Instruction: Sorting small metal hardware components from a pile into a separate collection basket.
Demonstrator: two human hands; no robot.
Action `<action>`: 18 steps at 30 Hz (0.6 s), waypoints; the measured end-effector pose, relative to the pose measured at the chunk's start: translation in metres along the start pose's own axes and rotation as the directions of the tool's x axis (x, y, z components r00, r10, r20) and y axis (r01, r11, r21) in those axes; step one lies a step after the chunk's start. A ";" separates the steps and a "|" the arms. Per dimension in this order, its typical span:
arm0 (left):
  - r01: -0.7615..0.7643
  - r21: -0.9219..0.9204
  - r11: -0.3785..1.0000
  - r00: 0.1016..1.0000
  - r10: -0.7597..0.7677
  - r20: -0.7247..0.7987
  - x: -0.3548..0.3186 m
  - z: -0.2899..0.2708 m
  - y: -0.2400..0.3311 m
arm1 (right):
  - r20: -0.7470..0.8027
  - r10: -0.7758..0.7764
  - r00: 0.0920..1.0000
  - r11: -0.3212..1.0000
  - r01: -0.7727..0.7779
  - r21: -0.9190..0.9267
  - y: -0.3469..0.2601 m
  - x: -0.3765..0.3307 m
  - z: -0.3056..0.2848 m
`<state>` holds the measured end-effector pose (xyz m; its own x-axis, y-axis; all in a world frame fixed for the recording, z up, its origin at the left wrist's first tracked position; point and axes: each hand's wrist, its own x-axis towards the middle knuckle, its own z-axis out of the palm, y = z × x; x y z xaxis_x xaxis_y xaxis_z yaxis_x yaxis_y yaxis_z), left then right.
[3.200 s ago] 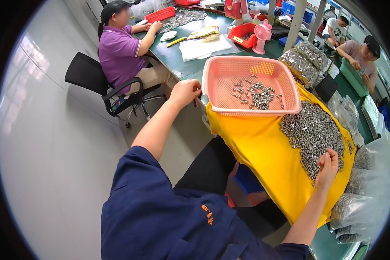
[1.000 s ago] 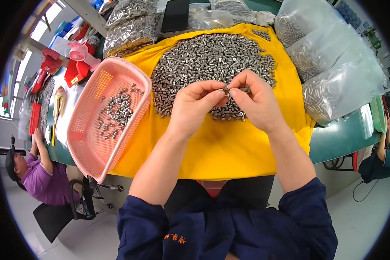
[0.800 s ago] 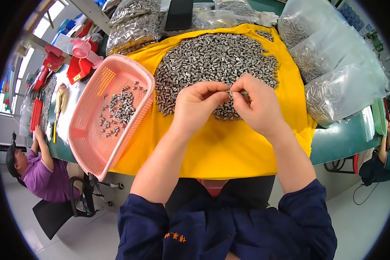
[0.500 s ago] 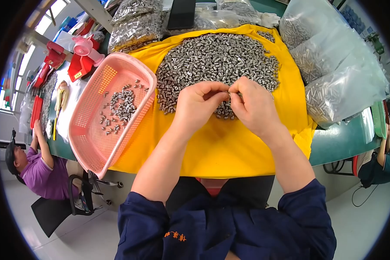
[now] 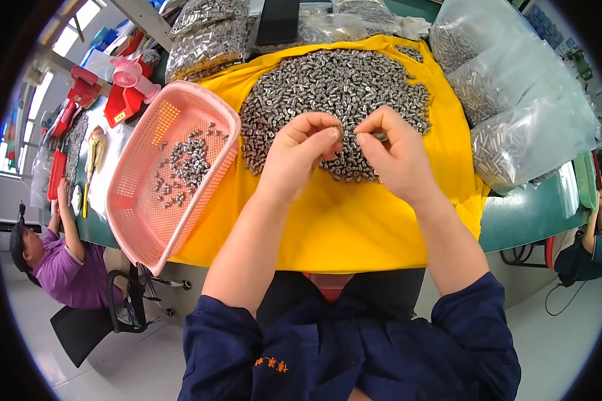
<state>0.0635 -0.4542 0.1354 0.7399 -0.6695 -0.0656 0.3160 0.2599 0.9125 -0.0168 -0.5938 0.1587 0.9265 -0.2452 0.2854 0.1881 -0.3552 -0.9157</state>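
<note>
Over a heap of small silver metal cylinders (image 5: 341,80) my two hands hover, a short gap between their fingertips. My left hand (image 5: 295,152) is closed in a pinch, with a small metal cylinder (image 5: 341,133) partly showing between thumb and forefinger. Thumb and forefinger of my right hand (image 5: 400,155) are also pinched together; what they hold, if anything, is too small to make out. The heap lies on a yellow cloth (image 5: 354,234). Left of it, a pink perforated basket (image 5: 137,217) contains a smaller cluster of similar metal parts.
Clear bags of metal parts (image 5: 211,43) stand along the back, near a black phone (image 5: 278,21). More filled bags (image 5: 508,144) line the right side. A pink fan (image 5: 132,75) and red bins sit at left. People work at far left and far right.
My hands have separated slightly, the left moving left and the right rising a little. Earlier their fingertips met over the heap.
</note>
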 end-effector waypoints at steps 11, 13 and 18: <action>0.075 -0.300 0.951 0.992 -0.040 0.120 -0.002 0.004 -0.003 | 0.032 0.035 0.999 0.987 -0.039 0.158 -0.001 -0.001 0.001; 0.059 -0.277 0.959 0.994 -0.030 0.108 -0.003 0.004 -0.004 | 0.026 0.017 1.000 0.989 -0.020 0.147 -0.002 -0.001 0.001; 0.000 -0.159 0.987 0.996 0.014 0.086 -0.002 0.005 -0.004 | 0.018 -0.083 0.996 0.994 0.084 -0.069 -0.002 -0.002 -0.003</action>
<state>0.0577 -0.4571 0.1335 0.6903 -0.7233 -0.0177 0.4062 0.3672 0.8367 -0.0201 -0.5950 0.1609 0.9136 -0.1985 0.3550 0.2422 -0.4358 -0.8669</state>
